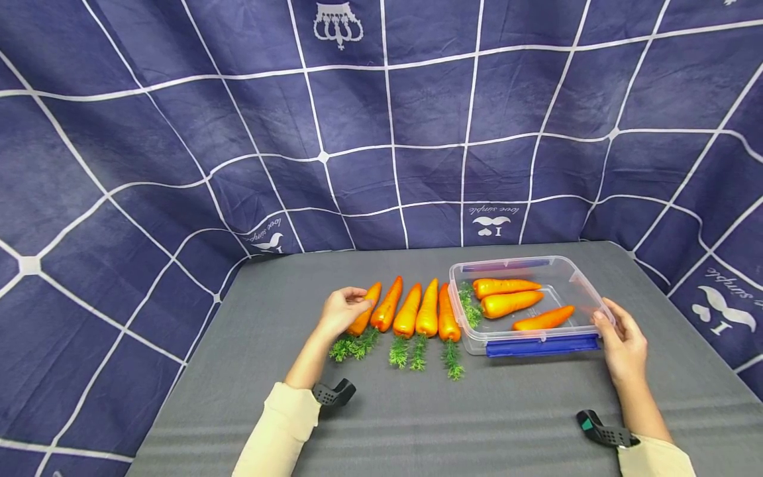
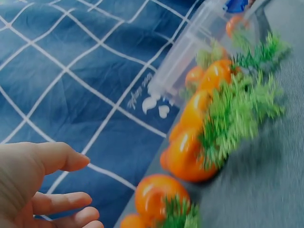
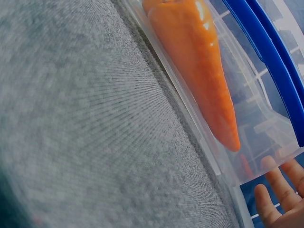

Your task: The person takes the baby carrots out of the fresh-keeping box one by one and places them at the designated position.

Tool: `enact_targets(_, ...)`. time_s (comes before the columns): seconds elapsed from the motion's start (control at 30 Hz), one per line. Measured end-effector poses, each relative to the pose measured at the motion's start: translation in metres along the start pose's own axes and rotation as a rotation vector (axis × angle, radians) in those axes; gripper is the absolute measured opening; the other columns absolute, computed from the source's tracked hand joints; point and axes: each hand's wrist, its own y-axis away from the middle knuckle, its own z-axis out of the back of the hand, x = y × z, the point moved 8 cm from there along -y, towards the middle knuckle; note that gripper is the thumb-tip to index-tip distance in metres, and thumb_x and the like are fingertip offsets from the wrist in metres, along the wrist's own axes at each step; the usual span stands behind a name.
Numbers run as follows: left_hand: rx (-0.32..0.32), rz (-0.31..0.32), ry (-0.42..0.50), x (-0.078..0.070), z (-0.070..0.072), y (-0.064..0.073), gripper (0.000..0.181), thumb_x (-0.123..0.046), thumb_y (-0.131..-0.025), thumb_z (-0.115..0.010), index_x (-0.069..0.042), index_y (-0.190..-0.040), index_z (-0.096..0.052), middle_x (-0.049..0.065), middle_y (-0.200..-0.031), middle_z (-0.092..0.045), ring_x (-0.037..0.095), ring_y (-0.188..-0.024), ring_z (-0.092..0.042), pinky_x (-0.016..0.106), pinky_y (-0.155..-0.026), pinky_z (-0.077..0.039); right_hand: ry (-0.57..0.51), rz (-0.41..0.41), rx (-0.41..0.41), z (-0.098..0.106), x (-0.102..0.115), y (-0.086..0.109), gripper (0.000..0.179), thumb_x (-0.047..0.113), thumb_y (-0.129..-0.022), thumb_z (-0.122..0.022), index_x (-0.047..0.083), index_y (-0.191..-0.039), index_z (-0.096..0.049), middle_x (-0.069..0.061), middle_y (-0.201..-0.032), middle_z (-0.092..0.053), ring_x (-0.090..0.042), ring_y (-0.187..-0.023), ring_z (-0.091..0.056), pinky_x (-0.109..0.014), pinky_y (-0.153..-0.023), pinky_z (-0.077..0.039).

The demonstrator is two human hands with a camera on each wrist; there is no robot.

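Several orange carrots with green tops lie side by side on the grey cloth. My left hand (image 1: 344, 310) is over the leftmost carrot (image 1: 365, 311) in the head view. Its thumb and fingers stand apart in the left wrist view, with nothing held between them. To the right is a clear plastic container (image 1: 566, 265) with blue side clips, holding three carrots, among them a lower one (image 1: 544, 319). My right hand (image 1: 622, 341) holds the container's right end, thumb at the rim. In the right wrist view its fingertips (image 3: 268, 163) touch the outer wall.
The container's left end stands close against the rightmost carrot (image 1: 447, 315) of the row. Behind the grey table (image 1: 250, 371) hangs a navy curtain (image 1: 417, 106) with white grid lines, which also runs along the left and right sides.
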Motion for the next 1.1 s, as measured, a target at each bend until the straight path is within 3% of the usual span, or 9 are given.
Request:
enact_targets(0.47, 0.091, -0.061, 0.054, -0.034, -0.031, -0.005, 0.036, -0.017, -0.084, -0.073, 0.007, -0.110, -0.067, 0.011, -0.095, -0.069, 0.026, -0.089, -0.065, 0.037, -0.081, -0.052, 0.039, -0.001, -0.007, 0.001, 0.000, 0.000, 0.033, -0.004, -0.091, -0.063, 0.011, -0.119, -0.069, 0.014, -0.079, -0.069, 0.005, -0.072, -0.065, -0.006, -0.068, -0.046)
enact_targets(0.67, 0.132, -0.052, 0.061, -0.046, -0.046, -0.007, 0.035, -0.020, -0.084, -0.074, 0.002, -0.109, -0.069, 0.010, -0.097, -0.070, 0.023, -0.091, -0.065, 0.035, -0.082, -0.052, 0.034, 0.006, -0.004, -0.001, 0.002, 0.001, 0.032, -0.004, -0.091, -0.062, 0.010, -0.120, -0.069, 0.015, -0.079, -0.069, 0.005, -0.071, -0.065, -0.006, -0.067, -0.045)
enact_targets(1.1, 0.222, -0.117, 0.137, -0.077, -0.079, -0.008, 0.032, -0.018, -0.085, -0.073, 0.002, -0.110, -0.069, 0.010, -0.097, -0.068, 0.021, -0.088, -0.065, 0.031, -0.080, -0.053, 0.032, 0.014, 0.007, -0.001, 0.003, 0.003, 0.030, -0.002, -0.092, -0.062, 0.012, -0.118, -0.070, 0.014, -0.077, -0.069, 0.005, -0.070, -0.064, -0.006, -0.063, -0.045)
